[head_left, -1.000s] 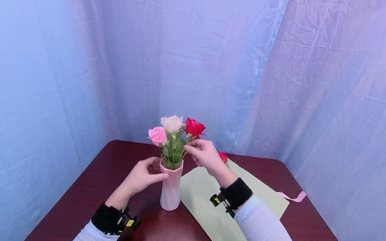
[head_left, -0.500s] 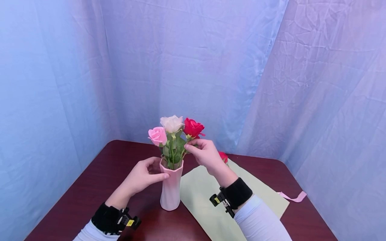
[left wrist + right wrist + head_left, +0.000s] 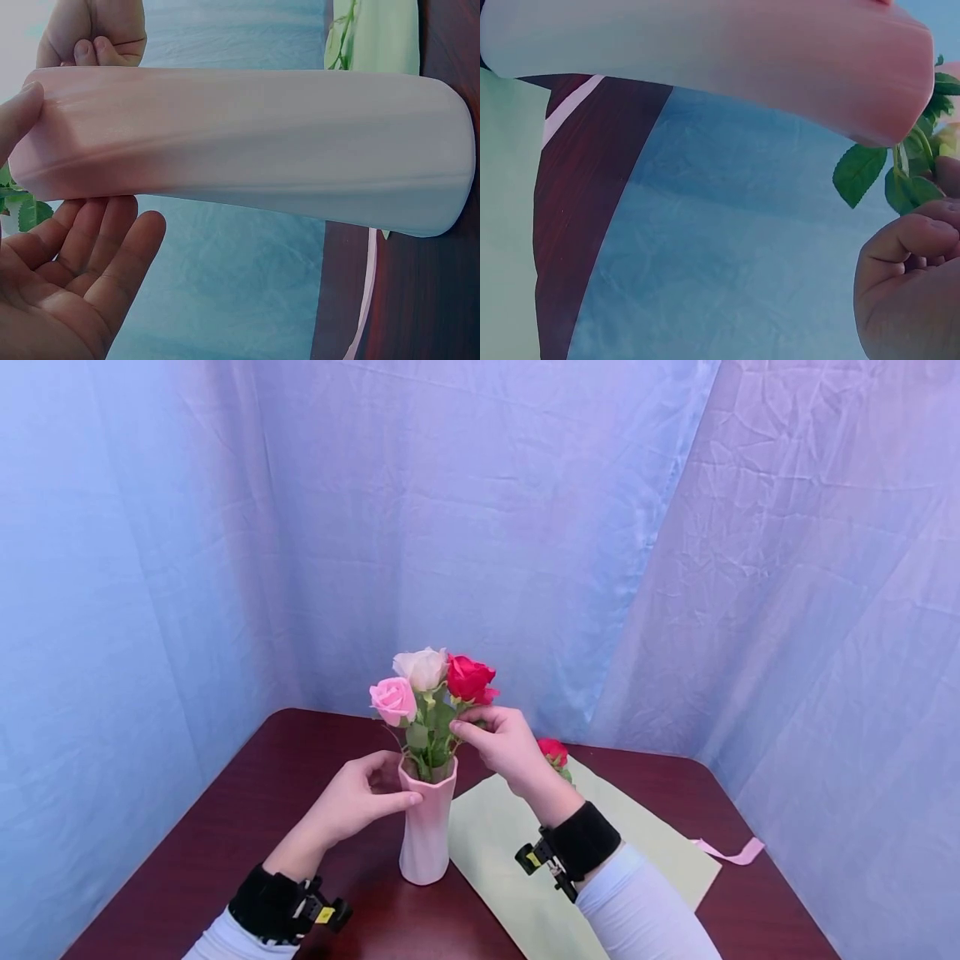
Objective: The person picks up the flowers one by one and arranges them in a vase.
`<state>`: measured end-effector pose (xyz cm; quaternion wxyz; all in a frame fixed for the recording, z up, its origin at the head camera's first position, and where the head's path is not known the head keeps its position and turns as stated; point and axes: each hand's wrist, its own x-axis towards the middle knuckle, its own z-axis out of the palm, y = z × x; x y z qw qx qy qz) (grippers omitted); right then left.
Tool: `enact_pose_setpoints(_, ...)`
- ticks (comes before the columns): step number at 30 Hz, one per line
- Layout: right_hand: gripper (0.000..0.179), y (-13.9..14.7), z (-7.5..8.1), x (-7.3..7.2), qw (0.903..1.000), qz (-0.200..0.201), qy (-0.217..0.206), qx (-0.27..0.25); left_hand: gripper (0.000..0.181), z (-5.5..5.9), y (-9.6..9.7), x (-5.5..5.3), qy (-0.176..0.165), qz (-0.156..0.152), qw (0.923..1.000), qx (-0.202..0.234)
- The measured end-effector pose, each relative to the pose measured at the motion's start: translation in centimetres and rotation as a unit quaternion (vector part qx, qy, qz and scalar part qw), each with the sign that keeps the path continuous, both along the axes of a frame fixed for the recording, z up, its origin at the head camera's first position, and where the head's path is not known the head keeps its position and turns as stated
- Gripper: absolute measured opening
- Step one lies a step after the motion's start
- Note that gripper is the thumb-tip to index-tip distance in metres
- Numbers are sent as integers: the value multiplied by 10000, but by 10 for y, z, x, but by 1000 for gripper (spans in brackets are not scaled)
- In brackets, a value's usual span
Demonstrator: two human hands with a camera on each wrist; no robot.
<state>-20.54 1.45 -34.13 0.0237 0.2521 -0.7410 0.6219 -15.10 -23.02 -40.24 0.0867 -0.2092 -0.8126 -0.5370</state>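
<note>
A pink-to-white vase (image 3: 426, 839) stands upright on the table, holding a pink rose (image 3: 393, 700), a white rose (image 3: 420, 668) and a red rose (image 3: 469, 678). My left hand (image 3: 358, 793) grips the vase near its rim, thumb on the near side and fingers round the far left; the left wrist view shows the vase (image 3: 247, 142) between them. Just under the red bloom, my right hand (image 3: 504, 745) pinches that rose's stem between thumb and forefinger. In the right wrist view the right hand (image 3: 911, 277) has its other fingers curled, with green leaves beside it.
To the right of the vase lies a pale green sheet (image 3: 510, 852) on the dark red table (image 3: 247, 810). Another red rose (image 3: 553, 752) rests at the sheet's far corner, partly behind my right wrist. A pink ribbon (image 3: 738, 852) pokes out at the right. Blue curtains (image 3: 480, 527) hang behind.
My right hand has shifted slightly left with the red rose, whose bloom now overlaps the white one. The white rose has moved a little left. My left hand stays on the vase.
</note>
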Motion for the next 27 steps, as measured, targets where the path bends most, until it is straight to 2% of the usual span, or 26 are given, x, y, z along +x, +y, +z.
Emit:
enact_pose_setpoints(6,13,-3,-5,1,9999,-58,83,91,54,-1,1,0,-40,5,10000,50)
enact_pose_setpoints(12,16,-8,-13,1,9993,143,206,282,53,-1,1,-1,-55,-3,10000,72)
enact_pose_setpoints(24,17,-7,-11,1,9985,113,159,518,53,-1,1,-2,0,-44,10000,69)
enact_pose_setpoints(27,18,-3,-9,1,9989,120,17,458,53,-1,1,-2,-30,-10,10000,61)
